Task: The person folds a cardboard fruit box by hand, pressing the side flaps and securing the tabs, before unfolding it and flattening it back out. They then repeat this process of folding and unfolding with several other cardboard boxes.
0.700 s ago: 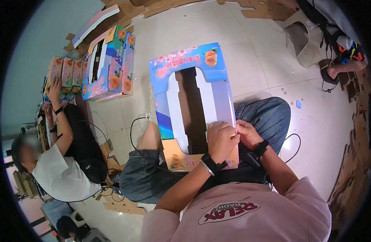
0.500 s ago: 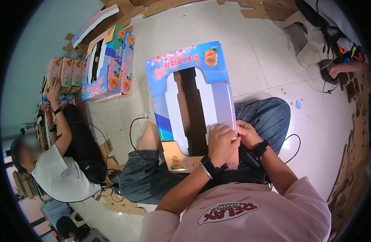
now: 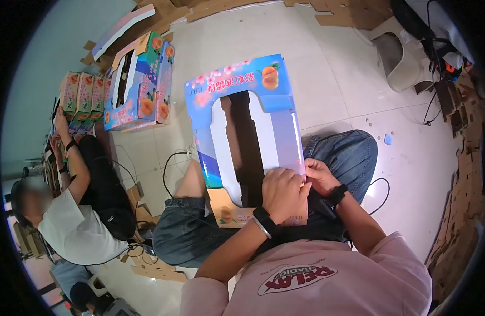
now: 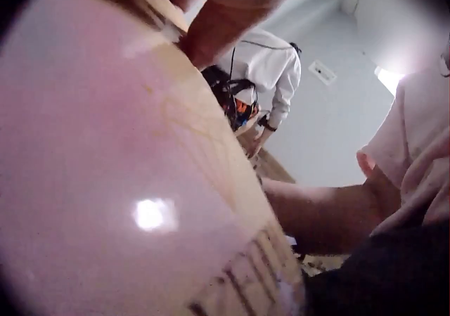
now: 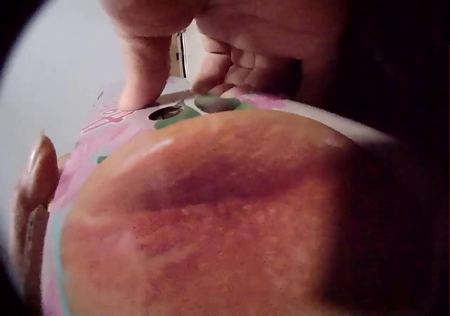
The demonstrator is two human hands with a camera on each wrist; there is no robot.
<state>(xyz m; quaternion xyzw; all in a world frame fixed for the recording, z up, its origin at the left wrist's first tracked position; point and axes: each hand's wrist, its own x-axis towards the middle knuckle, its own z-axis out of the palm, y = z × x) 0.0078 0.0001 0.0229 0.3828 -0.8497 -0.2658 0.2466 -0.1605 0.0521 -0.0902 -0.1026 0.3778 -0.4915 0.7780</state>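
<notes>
A blue and pink cardboard fruit box (image 3: 283, 129), printed with peaches and blossoms, stands on the person's lap with a long opening in its top. My left hand (image 3: 281, 194) lies over the near right part of the top, fingers bent over the right edge beside the opening. Close by, my right hand (image 3: 319, 178) is at that same edge, thumb and fingers holding the side wall. In the right wrist view a large printed peach (image 5: 211, 217) fills the side panel, and the thumb presses near a small hole (image 5: 166, 112). The glossy box panel (image 4: 105, 161) covers much of the left wrist view.
Finished-looking fruit boxes (image 3: 146, 84) stand on the tiled floor at upper left. Another person (image 3: 76, 226) sits at left, reaching to more boxes (image 3: 84, 95). A pale plastic stool (image 3: 398, 58) is at upper right; cardboard sheets (image 3: 463, 179) line the right side.
The box has shifted slightly left in view, with both hands moving along with it. My left hand's fingers have spread flatter over the edge. At upper right, a person's foot has left view.
</notes>
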